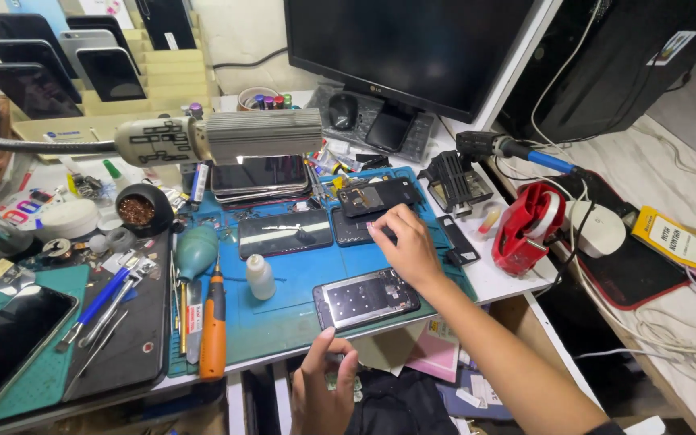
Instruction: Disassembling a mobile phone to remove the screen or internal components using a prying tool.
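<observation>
Beside right hand point(406, 246): perhaps phones point(285, 231).

Opened phone frame point(366, 298) — flat on blue mat's point(283, 318) near edge.

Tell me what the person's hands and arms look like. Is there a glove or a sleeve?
No gloves. Both the left hand and the right hand are bare, with no rings or watch showing. The right forearm is bare too, all the way down. Only a small dark edge, maybe a sleeve, peeks in at the bottom of the picture. The left arm is out of view.
</observation>
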